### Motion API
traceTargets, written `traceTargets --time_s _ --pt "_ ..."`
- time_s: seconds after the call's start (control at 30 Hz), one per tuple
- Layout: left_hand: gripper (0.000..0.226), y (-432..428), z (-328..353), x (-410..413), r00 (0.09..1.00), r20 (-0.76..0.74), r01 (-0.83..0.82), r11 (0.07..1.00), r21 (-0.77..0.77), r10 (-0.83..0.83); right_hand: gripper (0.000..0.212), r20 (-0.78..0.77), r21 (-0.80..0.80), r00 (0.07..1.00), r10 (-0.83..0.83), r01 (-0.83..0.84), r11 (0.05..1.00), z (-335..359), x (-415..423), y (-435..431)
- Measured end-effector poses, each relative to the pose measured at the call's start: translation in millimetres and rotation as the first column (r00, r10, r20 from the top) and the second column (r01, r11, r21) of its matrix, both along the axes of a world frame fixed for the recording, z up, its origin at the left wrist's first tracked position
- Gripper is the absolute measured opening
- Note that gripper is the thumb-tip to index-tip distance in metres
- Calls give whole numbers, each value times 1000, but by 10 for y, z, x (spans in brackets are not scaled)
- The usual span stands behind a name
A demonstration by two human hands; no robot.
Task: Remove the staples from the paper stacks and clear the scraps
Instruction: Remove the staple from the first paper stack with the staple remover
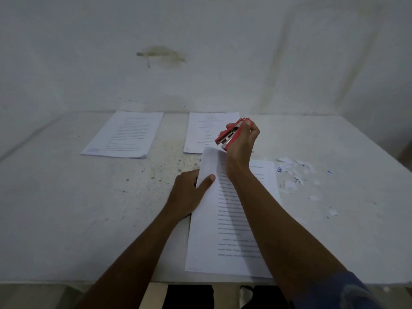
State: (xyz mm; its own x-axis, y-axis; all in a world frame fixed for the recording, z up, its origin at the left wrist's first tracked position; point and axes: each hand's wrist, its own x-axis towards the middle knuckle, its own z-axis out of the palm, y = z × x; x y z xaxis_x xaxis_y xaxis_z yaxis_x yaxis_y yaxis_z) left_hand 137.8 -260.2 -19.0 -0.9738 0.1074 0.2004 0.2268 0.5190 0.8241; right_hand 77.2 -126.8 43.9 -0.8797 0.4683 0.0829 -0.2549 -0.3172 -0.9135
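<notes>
Now | right hand [242, 141] grips red stapler [229, 134] | left hand [189, 192] pinches paper stack [225, 210] edge

On the table [78, 208], the near stack [234, 241] lies in front; behind it lie the left stack [124, 134] and middle stack [205, 130]; scraps [294, 172] lie to its right.

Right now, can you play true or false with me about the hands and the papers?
1. The right hand holds a red stapler. True.
2. The left hand lies flat on the table. False: it pinches the top sheet of the near paper stack.
3. Paper scraps lie to the right of the near paper stack. True.
4. Only one stack is on the table. False: a far left stack and a far right stack lie there too.
</notes>
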Motion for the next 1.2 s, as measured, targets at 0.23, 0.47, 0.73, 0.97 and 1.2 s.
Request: traceTargets --time_s 0.23,0.47,0.73,0.97,1.2 --pt "20 -180 40 -289 988 111 119 987 -104 -107 22 50 72 998 -25 21 997 -421 -144 -30" --pt "18 -214 36 -538 967 211 182 969 -166 -146 21 63 59 998 -29 26 998 -560 -202 1" --pt "27 -251 6 -811 994 93 51 995 80 -59 18 40 89 998 -38 35 995 -627 -278 26" --pt "20 -253 -50 -800 994 59 89 986 138 -98 21 77 237 996 49 -66 969 -470 -455 -78" --pt "22 -274 -37 -782 987 47 145 978 147 -153 40 134 300 988 72 -110 948 -703 -579 -197"
